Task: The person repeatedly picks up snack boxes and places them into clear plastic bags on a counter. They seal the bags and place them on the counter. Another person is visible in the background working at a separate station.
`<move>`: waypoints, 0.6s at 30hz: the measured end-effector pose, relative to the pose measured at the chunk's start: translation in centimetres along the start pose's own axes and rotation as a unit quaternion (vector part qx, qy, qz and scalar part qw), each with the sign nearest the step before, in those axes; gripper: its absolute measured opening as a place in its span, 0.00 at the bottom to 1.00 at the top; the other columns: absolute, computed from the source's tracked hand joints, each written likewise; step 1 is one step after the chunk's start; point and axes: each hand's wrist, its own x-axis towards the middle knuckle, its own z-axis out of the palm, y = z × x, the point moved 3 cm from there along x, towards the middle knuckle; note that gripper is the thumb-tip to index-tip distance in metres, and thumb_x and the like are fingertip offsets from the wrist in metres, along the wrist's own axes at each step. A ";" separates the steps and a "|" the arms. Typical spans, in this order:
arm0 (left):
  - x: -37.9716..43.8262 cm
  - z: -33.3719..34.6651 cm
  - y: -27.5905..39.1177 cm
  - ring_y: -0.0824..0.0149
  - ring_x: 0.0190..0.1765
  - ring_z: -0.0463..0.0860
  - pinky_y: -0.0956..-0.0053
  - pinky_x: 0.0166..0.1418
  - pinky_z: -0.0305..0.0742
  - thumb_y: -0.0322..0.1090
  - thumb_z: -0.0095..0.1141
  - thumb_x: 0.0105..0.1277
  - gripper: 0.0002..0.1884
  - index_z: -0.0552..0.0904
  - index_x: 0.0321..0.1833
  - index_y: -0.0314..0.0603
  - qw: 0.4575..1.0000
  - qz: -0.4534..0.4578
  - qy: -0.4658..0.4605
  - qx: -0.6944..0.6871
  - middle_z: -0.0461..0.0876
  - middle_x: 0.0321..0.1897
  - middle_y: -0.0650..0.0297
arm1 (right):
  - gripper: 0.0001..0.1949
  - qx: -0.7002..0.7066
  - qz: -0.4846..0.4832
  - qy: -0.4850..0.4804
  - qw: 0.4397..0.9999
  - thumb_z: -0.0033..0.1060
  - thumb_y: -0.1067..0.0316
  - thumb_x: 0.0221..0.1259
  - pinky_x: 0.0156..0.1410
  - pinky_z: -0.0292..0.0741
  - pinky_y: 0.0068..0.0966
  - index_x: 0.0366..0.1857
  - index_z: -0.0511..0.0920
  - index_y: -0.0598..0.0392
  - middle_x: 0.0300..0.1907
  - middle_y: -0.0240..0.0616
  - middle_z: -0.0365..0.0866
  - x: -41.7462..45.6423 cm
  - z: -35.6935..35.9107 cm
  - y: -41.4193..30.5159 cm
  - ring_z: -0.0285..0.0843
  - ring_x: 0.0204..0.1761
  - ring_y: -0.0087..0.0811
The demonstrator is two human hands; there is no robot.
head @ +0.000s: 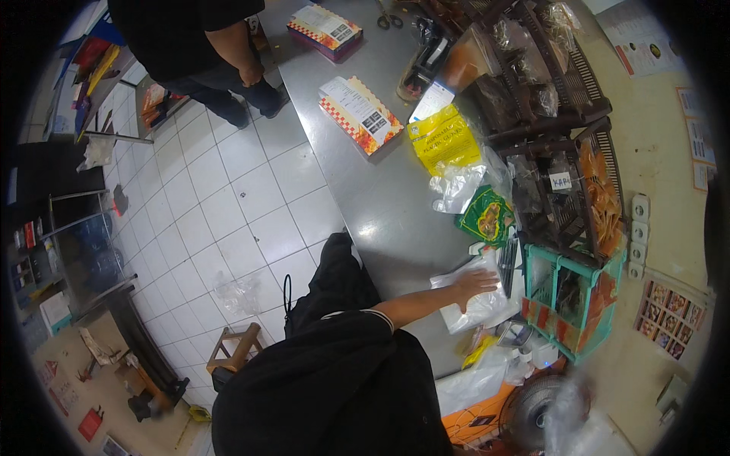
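My left hand [476,285] reaches across to the right, palm down and fingers spread. It lies flat on a stack of clear or white plastic bags [456,322] on a stainless steel table [365,199]. Nothing is gripped in it. Just beyond the bags sits a green printed packet [486,219]. A yellow pack of disposable gloves [445,139] lies farther up, with thin clear plastic spilling from it. My right hand is out of view.
Two printed cardboard boxes [362,117] and scissors [389,20] are on the table. Brown plastic racks [562,131] and a turquoise basket [570,262] line the wall side. A fan [533,413] stands low right. Another person [188,40] stands top left; a wooden stool [234,350] is behind.
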 end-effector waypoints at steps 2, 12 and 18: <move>0.7 -3.5 2.9 0.57 0.81 0.49 0.58 0.81 0.46 0.63 0.75 0.38 0.63 0.57 0.78 0.48 0.985 -0.021 -0.033 -0.167 0.50 0.80 0.53 | 0.10 0.024 -0.046 -0.103 0.993 0.54 0.79 0.59 0.47 0.78 0.33 0.43 0.81 0.66 0.40 0.48 0.82 -2.2 1.5 -1.5 0.81 0.42 0.40; -21.0 -19.2 -1.6 0.67 0.55 0.81 0.68 0.64 0.76 0.37 0.57 0.72 0.21 0.73 0.64 0.38 0.561 -0.249 0.251 -0.748 0.78 0.55 0.57 | 0.13 0.425 0.179 -0.437 0.772 0.47 0.81 0.64 0.43 0.74 0.24 0.50 0.78 0.64 0.40 0.40 0.79 -11.4 5.7 -17.5 0.76 0.38 0.27; -26.5 -24.1 3.8 0.74 0.50 0.82 0.80 0.57 0.78 0.36 0.58 0.72 0.17 0.77 0.59 0.37 0.608 -0.351 0.141 -0.698 0.81 0.50 0.64 | 0.16 0.492 0.217 -0.402 0.741 0.47 0.82 0.64 0.52 0.74 0.22 0.55 0.75 0.63 0.47 0.38 0.78 -9.6 8.5 -16.1 0.76 0.47 0.27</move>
